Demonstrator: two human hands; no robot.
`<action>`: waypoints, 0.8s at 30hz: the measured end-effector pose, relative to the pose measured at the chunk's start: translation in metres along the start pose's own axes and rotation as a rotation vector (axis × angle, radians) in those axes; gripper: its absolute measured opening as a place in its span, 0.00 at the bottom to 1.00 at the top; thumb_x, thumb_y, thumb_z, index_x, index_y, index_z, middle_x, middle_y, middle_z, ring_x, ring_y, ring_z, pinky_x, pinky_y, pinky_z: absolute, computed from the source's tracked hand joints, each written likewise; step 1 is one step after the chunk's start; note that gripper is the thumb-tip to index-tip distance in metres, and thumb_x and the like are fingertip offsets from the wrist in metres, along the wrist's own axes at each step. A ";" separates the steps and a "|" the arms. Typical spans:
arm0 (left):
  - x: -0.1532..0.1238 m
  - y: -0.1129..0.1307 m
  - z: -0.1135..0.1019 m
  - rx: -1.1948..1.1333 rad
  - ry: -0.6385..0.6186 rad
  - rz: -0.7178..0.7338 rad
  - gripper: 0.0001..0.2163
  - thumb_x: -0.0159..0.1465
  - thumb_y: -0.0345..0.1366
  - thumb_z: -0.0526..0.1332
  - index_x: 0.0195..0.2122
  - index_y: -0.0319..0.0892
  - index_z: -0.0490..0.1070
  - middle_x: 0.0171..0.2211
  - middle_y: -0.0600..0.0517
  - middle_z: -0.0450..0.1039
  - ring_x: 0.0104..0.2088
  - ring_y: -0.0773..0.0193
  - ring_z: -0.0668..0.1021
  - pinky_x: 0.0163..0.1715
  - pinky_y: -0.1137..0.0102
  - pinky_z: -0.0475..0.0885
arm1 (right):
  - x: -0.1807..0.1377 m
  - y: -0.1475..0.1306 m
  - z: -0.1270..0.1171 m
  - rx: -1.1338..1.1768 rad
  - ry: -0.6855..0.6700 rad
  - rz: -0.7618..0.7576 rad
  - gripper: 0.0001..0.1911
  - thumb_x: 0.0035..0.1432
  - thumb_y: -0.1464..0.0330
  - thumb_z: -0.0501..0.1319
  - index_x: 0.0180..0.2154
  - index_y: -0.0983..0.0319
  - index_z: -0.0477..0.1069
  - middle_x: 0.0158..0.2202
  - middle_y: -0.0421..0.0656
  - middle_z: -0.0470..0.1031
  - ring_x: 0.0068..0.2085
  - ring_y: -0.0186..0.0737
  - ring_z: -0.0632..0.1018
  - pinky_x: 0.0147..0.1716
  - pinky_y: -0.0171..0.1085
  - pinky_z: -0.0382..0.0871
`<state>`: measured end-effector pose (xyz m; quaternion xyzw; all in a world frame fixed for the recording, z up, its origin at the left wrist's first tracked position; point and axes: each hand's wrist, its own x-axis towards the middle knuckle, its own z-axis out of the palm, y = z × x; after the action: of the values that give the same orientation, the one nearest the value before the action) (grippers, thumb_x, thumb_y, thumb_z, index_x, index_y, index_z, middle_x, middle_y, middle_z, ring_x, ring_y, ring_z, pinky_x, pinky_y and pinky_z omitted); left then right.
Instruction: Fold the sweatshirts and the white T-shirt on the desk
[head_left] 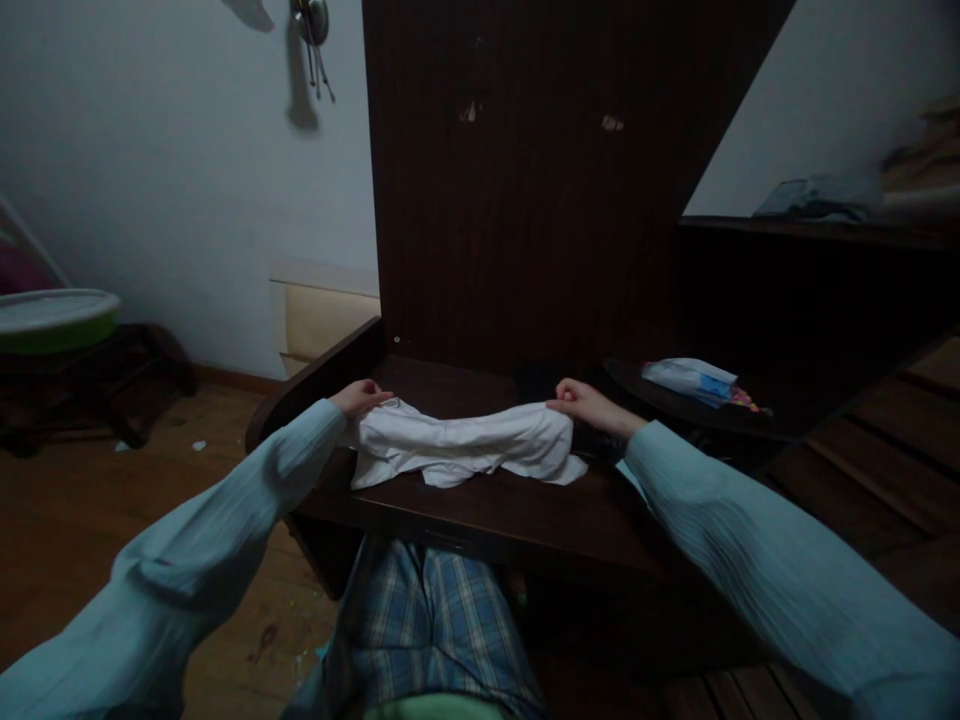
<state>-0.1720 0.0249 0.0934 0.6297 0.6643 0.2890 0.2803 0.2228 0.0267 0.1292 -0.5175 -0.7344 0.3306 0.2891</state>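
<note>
A white cloth (465,445) is stretched sideways over a dark wooden desk top (510,515), its lower edge lying in loose folds on the wood. At its upper left corner, my left hand (363,396) pinches the fabric between thumb and fingers. My right hand (589,405) grips the upper right corner in the same way. Between the two hands the top edge sags a little. What kind of cloth item it is cannot be made out.
Right of the cloth, a blue and white packet (691,380) rests on a dark rounded shelf (637,385). A tall dark panel (540,200) rises behind the desk. At far left a green basin (60,320) sits on a low stool (97,375). Folded cloth (821,197) lies on the upper right ledge.
</note>
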 end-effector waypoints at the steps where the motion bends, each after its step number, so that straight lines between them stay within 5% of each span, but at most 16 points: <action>1: -0.001 -0.006 0.007 0.044 -0.002 0.008 0.16 0.45 0.50 0.60 0.18 0.42 0.60 0.15 0.56 0.61 0.19 0.68 0.65 0.20 0.73 0.60 | -0.002 0.007 0.007 -0.008 -0.032 0.002 0.15 0.41 0.59 0.60 0.24 0.61 0.58 0.17 0.31 0.58 0.19 0.28 0.61 0.17 0.29 0.52; 11: -0.048 -0.014 0.034 0.522 -0.010 0.329 0.11 0.52 0.45 0.57 0.26 0.43 0.72 0.30 0.51 0.69 0.30 0.64 0.71 0.29 0.73 0.64 | -0.049 0.038 0.048 -0.406 -0.392 -0.110 0.05 0.46 0.70 0.56 0.29 0.61 0.69 0.21 0.36 0.63 0.25 0.32 0.65 0.25 0.31 0.57; 24: -0.075 -0.008 0.046 0.642 -0.160 0.357 0.07 0.50 0.36 0.56 0.23 0.41 0.73 0.27 0.46 0.71 0.30 0.57 0.73 0.29 0.67 0.64 | -0.067 0.042 0.056 -0.573 -0.435 -0.220 0.07 0.48 0.74 0.55 0.29 0.60 0.70 0.28 0.42 0.73 0.31 0.39 0.71 0.34 0.36 0.62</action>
<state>-0.1397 -0.0487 0.0572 0.8120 0.5769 0.0603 0.0650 0.2235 -0.0367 0.0563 -0.4130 -0.8926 0.1805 0.0037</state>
